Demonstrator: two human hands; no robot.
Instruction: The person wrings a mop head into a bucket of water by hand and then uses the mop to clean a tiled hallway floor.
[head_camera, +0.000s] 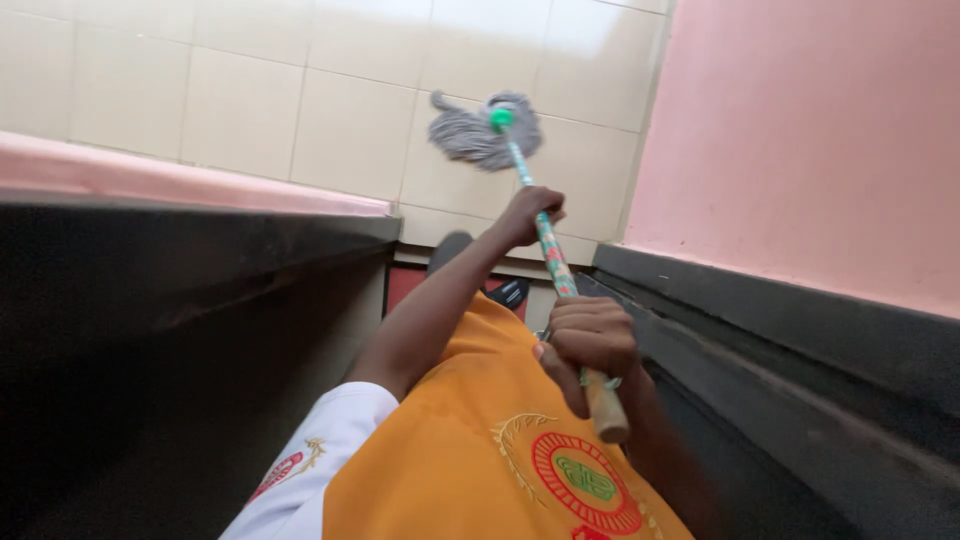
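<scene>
Mop (545, 240) is held in both hands, its patterned green-and-red handle running from the lower middle of the view up and away to the floor. Grey string head (480, 130) is spread on the cream floor tiles (340, 110), well ahead of both hands, with a green collar (501, 118) where the head meets the handle. Left hand (528, 212) is wrapped around the handle partway down, arm stretched forward, fingers closed about the shaft. Right hand (590, 345) is clenched around the handle nearer the body, just above the bare wooden end (608, 410), which sticks out below the fist. An orange shirt (470, 440) with a white sleeve (320, 450) is seen under the arms. Dark shoes (450, 250) are partly visible on the tiles beyond the left forearm. A pink wall (810, 130) with a dark skirting (800, 330) is seen on the right; a dark ledge (180, 300) topped in pink is seen on the left.
</scene>
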